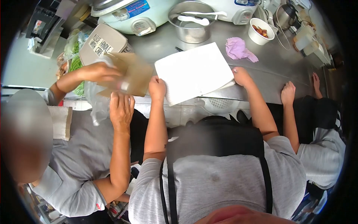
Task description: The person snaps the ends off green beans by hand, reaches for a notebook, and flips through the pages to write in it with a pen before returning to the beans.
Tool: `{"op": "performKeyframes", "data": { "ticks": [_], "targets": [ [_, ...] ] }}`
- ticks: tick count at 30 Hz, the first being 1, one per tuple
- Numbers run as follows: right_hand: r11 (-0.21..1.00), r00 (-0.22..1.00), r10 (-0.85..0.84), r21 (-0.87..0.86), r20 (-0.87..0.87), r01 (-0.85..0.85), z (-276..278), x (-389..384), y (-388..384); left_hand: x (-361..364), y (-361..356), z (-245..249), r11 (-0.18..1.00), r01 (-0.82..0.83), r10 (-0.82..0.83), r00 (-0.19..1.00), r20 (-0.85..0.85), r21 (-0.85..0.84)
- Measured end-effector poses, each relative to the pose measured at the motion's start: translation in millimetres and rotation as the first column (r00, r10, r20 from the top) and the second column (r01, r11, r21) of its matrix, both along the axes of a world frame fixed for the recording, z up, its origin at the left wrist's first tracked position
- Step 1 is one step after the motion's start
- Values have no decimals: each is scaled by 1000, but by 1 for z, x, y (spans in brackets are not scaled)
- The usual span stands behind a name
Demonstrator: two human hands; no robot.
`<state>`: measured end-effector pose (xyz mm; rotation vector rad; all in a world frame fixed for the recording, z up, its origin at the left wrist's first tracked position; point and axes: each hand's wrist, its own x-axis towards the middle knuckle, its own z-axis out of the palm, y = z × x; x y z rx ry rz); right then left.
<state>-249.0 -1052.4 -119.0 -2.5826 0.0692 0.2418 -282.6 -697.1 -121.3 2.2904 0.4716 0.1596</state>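
Observation:
A stack of white paper sheets (194, 72) lies tilted over the front edge of the steel counter. My left hand (157, 88) is closed on its left edge, thumb on top. My right hand (242, 76) grips the right edge, where a lower layer of paper peeks out. To the left, a co-worker's hands (121, 106) handle a brown cardboard piece (136, 71), partly blurred, beside a clear plastic bag (97, 100). Behind the paper, a crumpled purple cloth (238, 48) rests on the counter.
Rice cookers (136, 15) and a metal pot (191, 31) with white spoons stand at the back. A white bowl (261, 31) of reddish-brown food sits at the right. Labelled bin (100, 43) and green vegetables (76, 69) are left. Another person's hand (288, 93) is at the counter's right edge.

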Motion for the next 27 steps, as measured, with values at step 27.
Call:
{"op": "performKeyframes", "data": {
  "ticks": [27],
  "targets": [
    [391,924,308,916,-225,92,106,-8,59,-53,-71,62,921,193,-331,846,418,339]
  ]
}}
